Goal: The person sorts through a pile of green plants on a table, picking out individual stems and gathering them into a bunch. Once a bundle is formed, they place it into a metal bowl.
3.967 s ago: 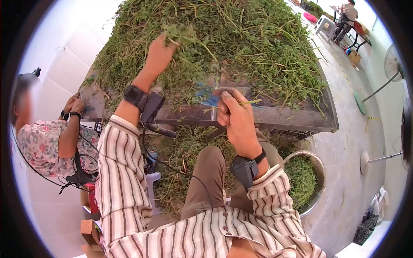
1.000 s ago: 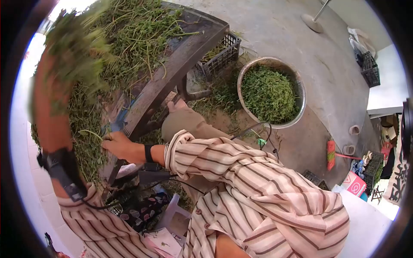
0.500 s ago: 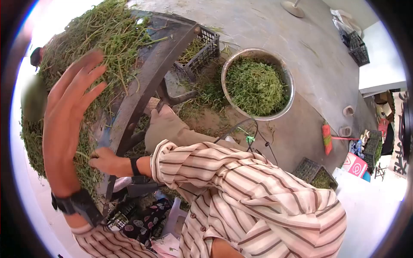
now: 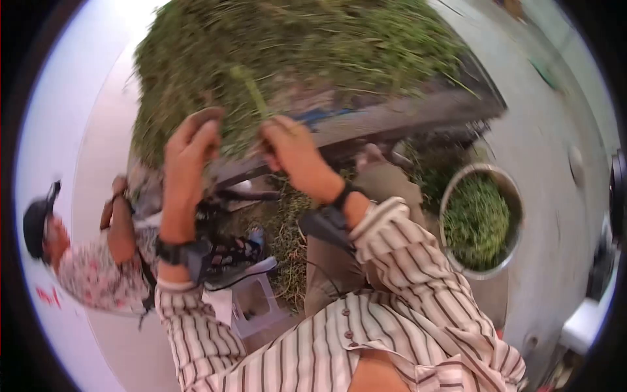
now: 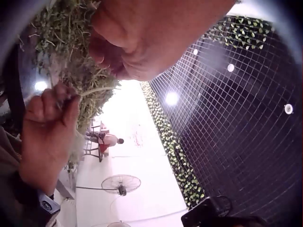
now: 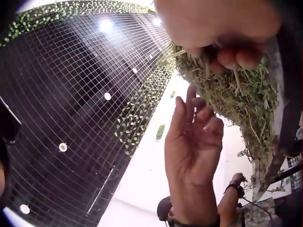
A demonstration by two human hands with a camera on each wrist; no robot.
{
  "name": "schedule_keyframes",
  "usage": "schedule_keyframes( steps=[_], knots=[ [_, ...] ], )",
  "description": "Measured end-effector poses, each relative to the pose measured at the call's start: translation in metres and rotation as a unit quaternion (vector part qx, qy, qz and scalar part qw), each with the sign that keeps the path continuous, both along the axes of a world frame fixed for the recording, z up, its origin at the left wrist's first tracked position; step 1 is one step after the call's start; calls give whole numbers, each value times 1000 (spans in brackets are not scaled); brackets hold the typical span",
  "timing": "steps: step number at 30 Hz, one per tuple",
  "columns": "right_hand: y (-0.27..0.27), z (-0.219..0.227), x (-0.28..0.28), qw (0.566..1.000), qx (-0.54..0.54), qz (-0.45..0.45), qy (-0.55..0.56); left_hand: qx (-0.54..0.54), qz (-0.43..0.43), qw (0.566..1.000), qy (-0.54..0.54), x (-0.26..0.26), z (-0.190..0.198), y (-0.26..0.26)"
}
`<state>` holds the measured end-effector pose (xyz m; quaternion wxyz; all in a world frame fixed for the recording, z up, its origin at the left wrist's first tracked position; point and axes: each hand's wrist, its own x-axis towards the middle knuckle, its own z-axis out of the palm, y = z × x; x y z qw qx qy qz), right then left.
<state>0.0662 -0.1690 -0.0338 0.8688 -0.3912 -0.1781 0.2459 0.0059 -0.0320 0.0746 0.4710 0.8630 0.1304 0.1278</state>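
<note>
A thin green stem [image 4: 251, 91] stands up from my right hand [image 4: 297, 153], pinched between thumb and fingers near the table's front edge. My left hand [image 4: 186, 157] is just left of it, fingers loosely bent with nothing between them. Its bare palm [image 6: 194, 151] faces the right wrist camera. Beyond both hands a large heap of leafy green stalks [image 4: 300, 42] covers the dark table [image 4: 418, 121]. In the left wrist view the pale stem [image 5: 99, 90] juts out of the right hand [image 5: 49, 127].
A round metal basin [image 4: 520, 215] of greens stands on the floor at right. Stalks [image 4: 287, 255] litter the floor under the table. A pale plastic stool [image 4: 258, 297] is by my legs. Another person [image 4: 108, 261] sits at left.
One second ago my left hand held a bunch of greens; by half a second ago it was spread and raised. Now it has come beside my right hand. The head view has swung left.
</note>
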Motion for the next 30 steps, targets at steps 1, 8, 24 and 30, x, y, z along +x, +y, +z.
schedule_keyframes(
  steps=[1, 8, 24, 30],
  knots=[
    [5, -1, 0, 999, 7, 2, 41, -52, -8, 999, 4, -1, -12, 9],
    [4, -5, -3, 998, -8, 67, -9, -233, -65, 968, 61, 4, -41, 3],
    [-1, 2, -5, 989, -20, 130, 68, -171, -130, 976, 14, -5, -65, 12],
    [-3, 3, -5, 987, -50, 148, 33, -97, -77, 991, 45, -8, -71, 37]
  ],
)
